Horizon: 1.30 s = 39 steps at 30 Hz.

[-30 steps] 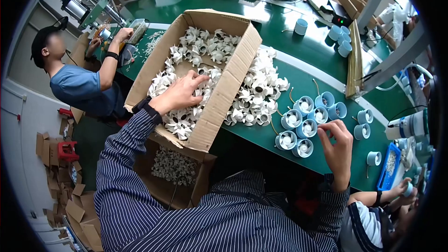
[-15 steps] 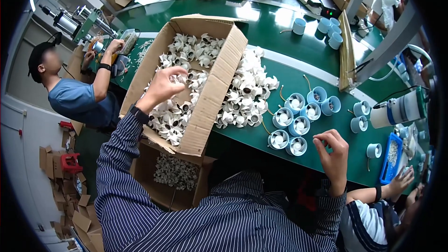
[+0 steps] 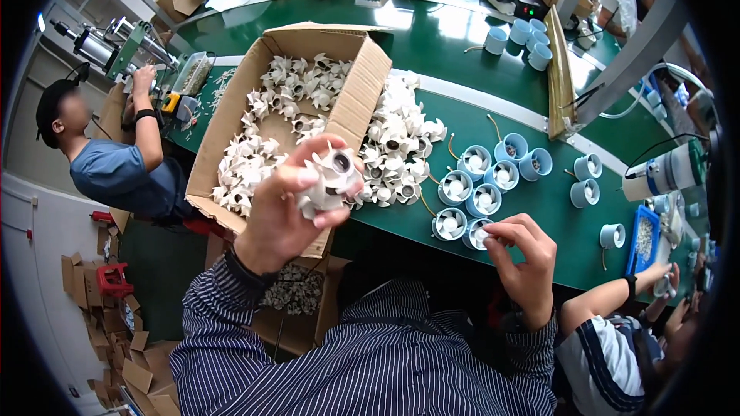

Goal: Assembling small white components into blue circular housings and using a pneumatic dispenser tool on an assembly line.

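My left hand (image 3: 277,219) is wrapped round a small bunch of white fan impellers (image 3: 333,172), raised over the near right side of the cardboard box (image 3: 356,86). One impeller's dark round hub faces up. Loose white impellers (image 3: 304,85) lie in the box, and a heap of the same impellers (image 3: 395,142) rests on the table against its right wall. My right hand (image 3: 528,258) is at the nearest light blue cup (image 3: 472,245), thumb and fingertips pinched over its rim; anything between them is hidden. Several blue cups (image 3: 487,200) stand grouped there, most with a white fan inside.
More blue cups stand on the green table (image 3: 532,219) to the right and at the back. A blue tray (image 3: 644,243) lies at far right, near a co-worker's arm (image 3: 617,296). Another person (image 3: 116,162) works at left. Below the table, another carton (image 3: 331,300) holds small white parts.
My left hand has come out of the box toward me and now holds impellers. My right hand has moved left to the nearest cup. The whole view has shifted slightly.
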Each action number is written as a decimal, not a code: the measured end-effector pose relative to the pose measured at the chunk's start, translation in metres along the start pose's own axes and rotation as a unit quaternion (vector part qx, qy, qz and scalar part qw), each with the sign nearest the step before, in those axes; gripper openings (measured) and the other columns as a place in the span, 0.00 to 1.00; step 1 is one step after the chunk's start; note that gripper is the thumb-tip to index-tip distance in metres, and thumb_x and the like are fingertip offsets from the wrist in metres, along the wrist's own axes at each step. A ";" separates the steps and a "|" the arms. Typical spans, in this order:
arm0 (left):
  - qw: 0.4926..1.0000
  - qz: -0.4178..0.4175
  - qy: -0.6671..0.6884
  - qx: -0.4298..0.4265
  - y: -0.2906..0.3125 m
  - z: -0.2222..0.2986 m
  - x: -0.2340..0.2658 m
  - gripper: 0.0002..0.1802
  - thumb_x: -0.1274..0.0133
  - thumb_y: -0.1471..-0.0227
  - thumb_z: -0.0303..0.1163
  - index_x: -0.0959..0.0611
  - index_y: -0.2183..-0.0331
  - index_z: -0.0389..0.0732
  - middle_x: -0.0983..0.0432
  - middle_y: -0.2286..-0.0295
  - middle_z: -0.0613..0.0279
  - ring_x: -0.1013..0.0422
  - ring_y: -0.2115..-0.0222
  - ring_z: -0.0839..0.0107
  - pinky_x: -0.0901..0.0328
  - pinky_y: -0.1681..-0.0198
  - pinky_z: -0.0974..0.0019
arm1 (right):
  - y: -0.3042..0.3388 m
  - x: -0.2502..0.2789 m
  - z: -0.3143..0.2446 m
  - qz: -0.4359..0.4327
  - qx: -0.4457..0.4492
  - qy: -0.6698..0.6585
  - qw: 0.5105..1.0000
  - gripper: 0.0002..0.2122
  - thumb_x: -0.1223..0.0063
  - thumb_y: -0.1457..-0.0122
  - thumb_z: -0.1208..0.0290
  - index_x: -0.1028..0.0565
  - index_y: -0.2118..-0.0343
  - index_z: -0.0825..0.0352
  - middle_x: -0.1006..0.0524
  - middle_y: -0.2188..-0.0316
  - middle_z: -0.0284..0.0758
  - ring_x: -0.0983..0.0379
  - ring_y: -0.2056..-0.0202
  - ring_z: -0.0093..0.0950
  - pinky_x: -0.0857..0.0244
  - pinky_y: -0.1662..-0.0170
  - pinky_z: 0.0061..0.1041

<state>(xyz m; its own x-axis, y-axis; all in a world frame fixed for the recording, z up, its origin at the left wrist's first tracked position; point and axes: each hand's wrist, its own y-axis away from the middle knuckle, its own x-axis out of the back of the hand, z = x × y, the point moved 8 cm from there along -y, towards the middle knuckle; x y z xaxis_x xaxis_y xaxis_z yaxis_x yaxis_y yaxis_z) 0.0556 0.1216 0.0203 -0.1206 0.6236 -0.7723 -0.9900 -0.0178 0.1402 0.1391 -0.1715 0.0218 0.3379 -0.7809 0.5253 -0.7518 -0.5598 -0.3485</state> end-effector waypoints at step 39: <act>0.944 0.002 0.088 0.318 -0.046 -0.252 -0.061 0.20 0.55 0.34 0.44 0.22 0.71 0.38 0.25 0.72 0.58 0.27 0.64 0.62 0.29 0.60 0.57 | -0.051 0.072 0.175 0.125 -0.145 0.224 0.956 0.09 0.38 0.33 0.69 0.19 0.64 0.73 0.19 0.71 0.42 0.23 0.71 0.34 0.31 0.65 0.34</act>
<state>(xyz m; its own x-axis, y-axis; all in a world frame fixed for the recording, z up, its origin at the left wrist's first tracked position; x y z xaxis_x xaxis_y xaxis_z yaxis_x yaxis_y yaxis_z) 0.0901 -0.1127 -0.0947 -0.1890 0.4843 -0.8543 -0.7516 0.4885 0.4432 0.3007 -0.2480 -0.0584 -0.1011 -0.6465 0.7562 -0.9243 -0.2201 -0.3118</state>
